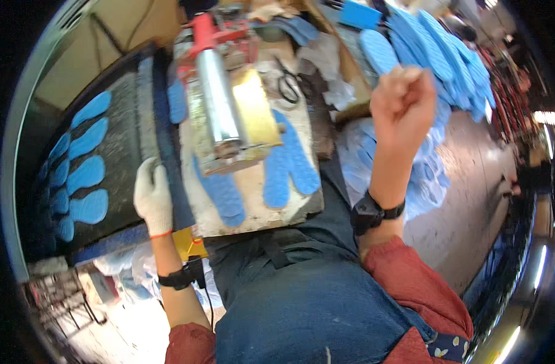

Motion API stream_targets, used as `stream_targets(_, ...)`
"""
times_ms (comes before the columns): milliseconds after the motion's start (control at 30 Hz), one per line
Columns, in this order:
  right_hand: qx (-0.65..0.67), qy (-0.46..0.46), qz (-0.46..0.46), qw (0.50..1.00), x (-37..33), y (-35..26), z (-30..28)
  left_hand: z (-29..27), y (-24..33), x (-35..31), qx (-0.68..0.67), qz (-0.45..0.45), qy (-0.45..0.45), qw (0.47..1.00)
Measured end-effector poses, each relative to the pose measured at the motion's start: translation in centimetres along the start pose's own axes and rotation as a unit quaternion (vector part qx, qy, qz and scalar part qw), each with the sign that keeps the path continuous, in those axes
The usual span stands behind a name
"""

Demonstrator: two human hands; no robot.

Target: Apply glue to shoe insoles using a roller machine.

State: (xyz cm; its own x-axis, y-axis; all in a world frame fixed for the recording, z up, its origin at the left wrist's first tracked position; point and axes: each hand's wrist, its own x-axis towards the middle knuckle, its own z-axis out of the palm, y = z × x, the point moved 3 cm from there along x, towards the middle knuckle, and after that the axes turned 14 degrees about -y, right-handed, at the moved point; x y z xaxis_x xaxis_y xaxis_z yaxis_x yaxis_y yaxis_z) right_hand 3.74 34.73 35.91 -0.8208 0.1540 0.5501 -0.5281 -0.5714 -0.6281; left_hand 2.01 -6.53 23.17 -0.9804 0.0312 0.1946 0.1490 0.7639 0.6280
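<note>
My left hand [152,199], in a white knit glove, rests by the near edge of a dark belt [121,164], fingers stretched out and holding nothing that shows. Several blue insoles [86,173] lie in rows on that belt. My right hand [403,100] is bare, raised and slightly blurred, its fingers curled in with nothing visible in them. Just behind it is a pile of blue insoles [432,51]. Between my hands, more blue insoles [277,176] lie on a pale work board [259,221], partly hidden under a machine's metal block [253,112].
A shiny cylinder [217,100] with a red top sits over the block. Black-handled scissors [288,85] lie on the board's far right. Clear plastic bags [423,176] with blue contents are below my right forearm. A blue box [359,13] stands at the back.
</note>
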Motion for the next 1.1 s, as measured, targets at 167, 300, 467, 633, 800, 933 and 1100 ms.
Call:
stream_targets(167,-0.413,0.012,0.343,0.844,-8.3,11.3,-5.2,-1.1,0.8,0.0,-0.011,-0.046,0.012,0.999)
stream_targets(300,-0.624,-0.109,0.370,0.679,-12.8,16.6,-5.3,-2.7,0.1,-1.5,0.040,0.038,0.084,0.995)
stream_targets(467,-0.698,-0.120,0.304,0.638,-15.4,18.0,-6.3,-0.7,0.9,-1.1,0.018,-0.029,0.056,0.998)
stream_targets(633,-0.645,-0.072,0.313,0.693,-15.8,19.0,-7.0,-1.5,0.9,-1.5,0.000,-0.044,0.060,0.997)
stream_targets(800,-0.536,-0.058,0.376,0.753,-14.2,18.0,-7.1,-1.4,1.0,-0.8,0.026,0.000,0.092,0.995)
stream_targets(933,-0.440,0.042,0.276,0.854,-12.5,15.9,-5.1,-2.5,0.8,-1.1,-0.018,0.004,0.097,0.995)
stream_targets(1100,-0.625,-0.092,0.017,0.775,-4.3,9.2,-0.3,-3.0,3.6,-1.5,-0.357,-0.139,0.027,0.923)
